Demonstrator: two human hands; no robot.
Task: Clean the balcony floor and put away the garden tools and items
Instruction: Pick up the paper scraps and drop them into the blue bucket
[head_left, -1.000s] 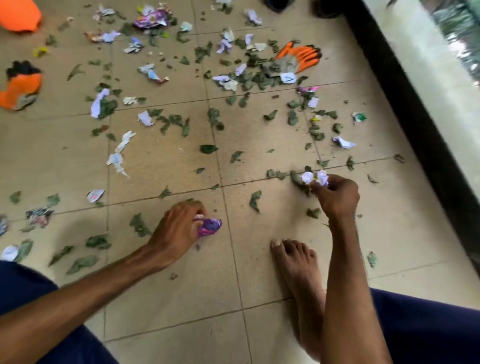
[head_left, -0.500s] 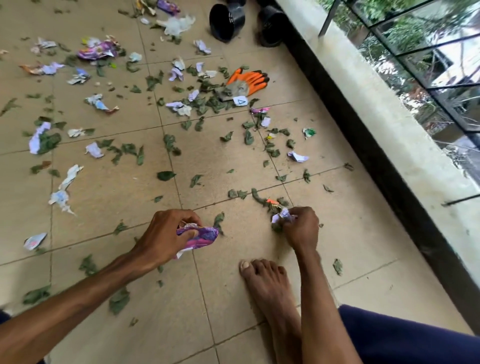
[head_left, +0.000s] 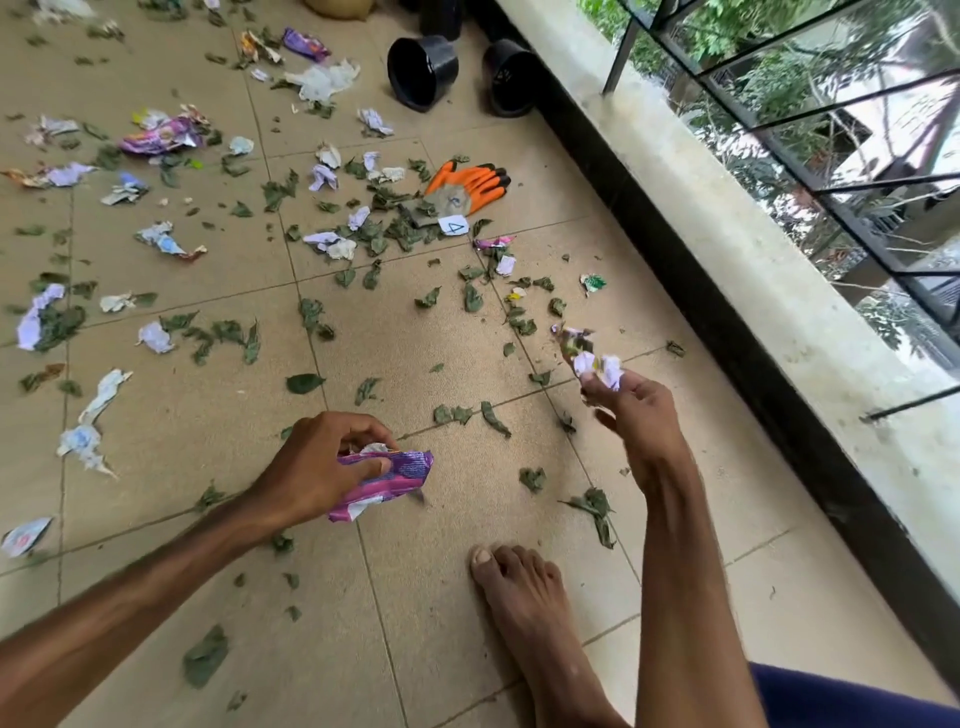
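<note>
Now our left hand (head_left: 317, 467) grips a wrapper (head_left: 387, 480), our right hand (head_left: 631, 410) pinches scraps (head_left: 597, 364); we should tuck these in before reaching for more.

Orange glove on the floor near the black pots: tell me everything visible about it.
The orange glove with dark fingertips lies flat on the beige tiled floor, fingers pointing toward the concrete balcony ledge. It looks like rubber-coated knit, greyish toward the cuff. Dry green leaves overlap the cuff end, where a small white paper tag marked 4 rests. The left hand and right hand are both clear of it.
</note>
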